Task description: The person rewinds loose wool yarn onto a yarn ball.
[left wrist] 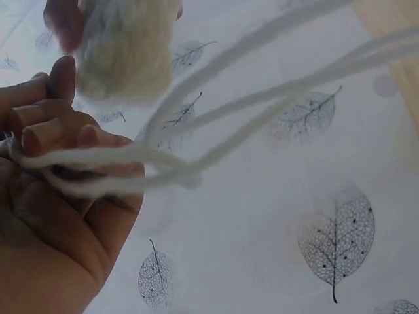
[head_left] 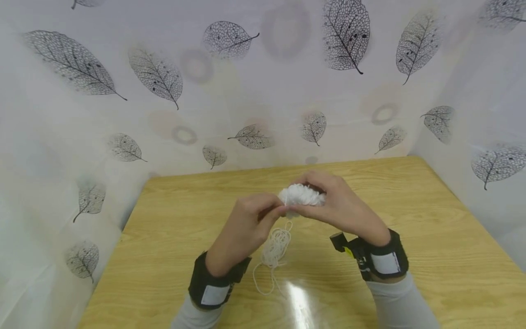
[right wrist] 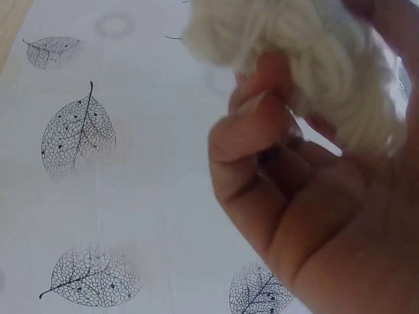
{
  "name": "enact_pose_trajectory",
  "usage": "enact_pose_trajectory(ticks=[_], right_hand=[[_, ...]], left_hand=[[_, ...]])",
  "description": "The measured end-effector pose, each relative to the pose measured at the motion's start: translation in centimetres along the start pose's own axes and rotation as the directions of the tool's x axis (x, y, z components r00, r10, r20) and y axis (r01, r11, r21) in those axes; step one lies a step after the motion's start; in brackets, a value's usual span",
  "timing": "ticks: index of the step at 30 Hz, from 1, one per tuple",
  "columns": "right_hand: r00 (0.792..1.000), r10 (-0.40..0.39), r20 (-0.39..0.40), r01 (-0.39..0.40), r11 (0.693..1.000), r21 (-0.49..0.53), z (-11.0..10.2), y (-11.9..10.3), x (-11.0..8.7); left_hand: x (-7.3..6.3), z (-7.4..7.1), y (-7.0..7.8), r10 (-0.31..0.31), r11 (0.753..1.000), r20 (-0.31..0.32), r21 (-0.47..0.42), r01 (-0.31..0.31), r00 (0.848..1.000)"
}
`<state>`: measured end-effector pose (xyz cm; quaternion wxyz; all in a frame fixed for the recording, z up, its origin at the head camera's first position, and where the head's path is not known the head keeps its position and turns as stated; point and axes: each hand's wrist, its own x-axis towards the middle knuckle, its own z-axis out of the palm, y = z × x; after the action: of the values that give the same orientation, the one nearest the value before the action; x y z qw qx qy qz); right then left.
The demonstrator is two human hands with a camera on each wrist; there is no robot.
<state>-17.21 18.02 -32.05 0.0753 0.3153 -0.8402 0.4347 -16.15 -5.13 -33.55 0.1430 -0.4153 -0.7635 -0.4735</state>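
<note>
Nearest, loose white yarn strands [head_left: 274, 249] trail in soft loops onto the glossy wooden table [head_left: 431, 256]. Above them the left hand [head_left: 246, 226] pinches the strands between curled fingers [left wrist: 46, 127], probably to keep them taut. The right hand [head_left: 343, 208] has thumb and fingers clamped round a fluffy yarn bundle [head_left: 301, 195] (held above the table). Behind hangs a leaf-printed backdrop [head_left: 263, 82].

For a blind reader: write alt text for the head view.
Two hands meet above a wooden table: the right hand grips a white yarn ball, the left hand pinches its loose strands, which trail onto the table.
</note>
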Motion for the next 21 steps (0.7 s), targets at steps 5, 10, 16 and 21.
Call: enact_pose_trajectory(ticks=[5, 10, 16, 21], right_hand=[[0.990, 0.017, -0.140, -0.008, 0.998, 0.066, 0.1, -0.2, 0.1], [0.983, 0.078, -0.166, -0.027, 0.957, 0.289, 0.2, -0.5, 0.1], [0.988, 0.108, -0.108, -0.041, 0.867, 0.496, 0.3, -1.2, 0.0], [0.984, 0.132, -0.116, -0.043, 0.823, 0.567, 0.1, -1.2, -0.1]], left_hand=[[0.0, 0.6, 0.1, 0.004, 1.000, 0.021, -0.012, -0.003, 1.000], [0.1, 1.0, 0.3, 0.003, 1.000, 0.034, 0.004, -0.004, 0.999], [0.1, 1.2, 0.3, -0.024, 1.000, 0.042, -0.015, 0.024, 0.999], [0.2, 1.3, 0.0, -0.025, 1.000, 0.045, -0.018, 0.026, 0.999]])
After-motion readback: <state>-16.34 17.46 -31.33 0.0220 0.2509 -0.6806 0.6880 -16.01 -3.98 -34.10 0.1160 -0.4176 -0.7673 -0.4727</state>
